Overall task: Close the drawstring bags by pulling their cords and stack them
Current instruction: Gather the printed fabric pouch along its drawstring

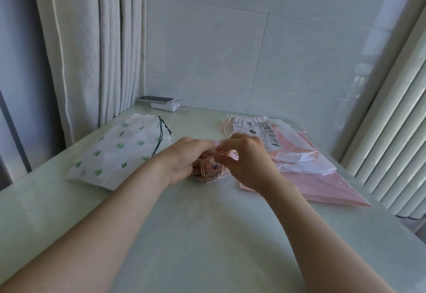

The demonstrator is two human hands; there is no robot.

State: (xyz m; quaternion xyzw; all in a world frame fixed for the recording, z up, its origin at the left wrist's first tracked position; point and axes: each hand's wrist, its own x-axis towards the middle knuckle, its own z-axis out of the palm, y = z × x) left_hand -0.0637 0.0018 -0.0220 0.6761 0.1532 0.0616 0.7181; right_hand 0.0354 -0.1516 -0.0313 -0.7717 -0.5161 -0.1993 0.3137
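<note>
While the left hand [184,162] curls its grip round the small pink bag [211,174] at mid-bench [207,235], the right hand [245,160] pinches what seems its cord [203,170]. Cinching looks unfinished. The next move calls for a taut pull, then stacking on the pile of bags [311,168] to the right.

No legible text anywhere

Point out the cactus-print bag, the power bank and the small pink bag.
cactus-print bag [119,152], head view, middle of its body
power bank [166,106], head view, front face
small pink bag [211,174], head view, gathered fabric
</note>
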